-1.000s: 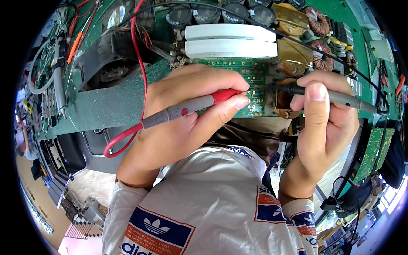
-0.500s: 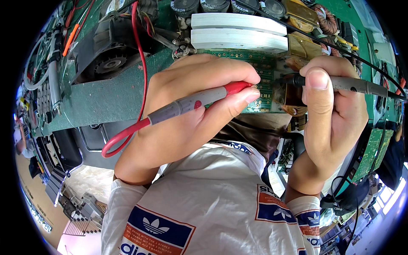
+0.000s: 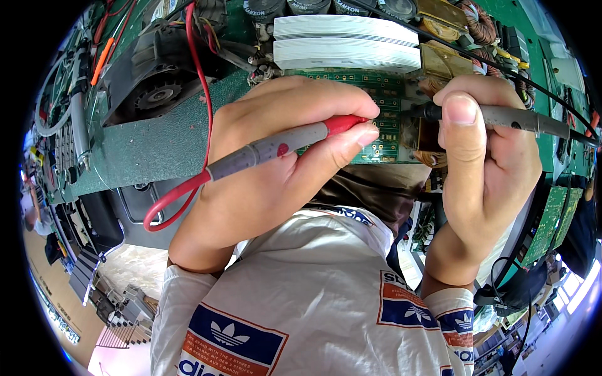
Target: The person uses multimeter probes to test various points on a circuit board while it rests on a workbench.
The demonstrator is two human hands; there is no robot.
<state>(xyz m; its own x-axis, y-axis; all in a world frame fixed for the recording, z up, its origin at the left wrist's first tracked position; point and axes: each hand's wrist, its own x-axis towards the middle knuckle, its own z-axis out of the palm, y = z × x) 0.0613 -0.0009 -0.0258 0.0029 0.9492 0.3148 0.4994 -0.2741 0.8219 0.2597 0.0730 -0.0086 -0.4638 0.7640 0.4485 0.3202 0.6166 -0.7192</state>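
My left hand (image 3: 276, 135) pinches a red and grey test probe (image 3: 266, 150) near its red front end. Its tip points right, over the green circuit board (image 3: 385, 135). From the probe's rear a red lead loops down and back up past my wrist. Opposite it, my right hand (image 3: 486, 141) is closed round a black and grey test probe (image 3: 517, 119), whose black front end points left at the same board. Whether either tip touches the board cannot be made out. White finned heat sinks (image 3: 348, 53) stand along the board's far side.
A black fan housing (image 3: 153, 81) sits on the green bench mat (image 3: 150, 147) at left. Large capacitors (image 3: 307, 6) and copper coils (image 3: 480, 28) crowd the far side. A black cable (image 3: 433, 34) crosses the far right. Another green board (image 3: 545, 225) lies lower right.
Both hands and their probes have shifted slightly left in the picture. The heat sinks and fan housing also appear a little higher and further left. Each hand keeps hold of its probe.
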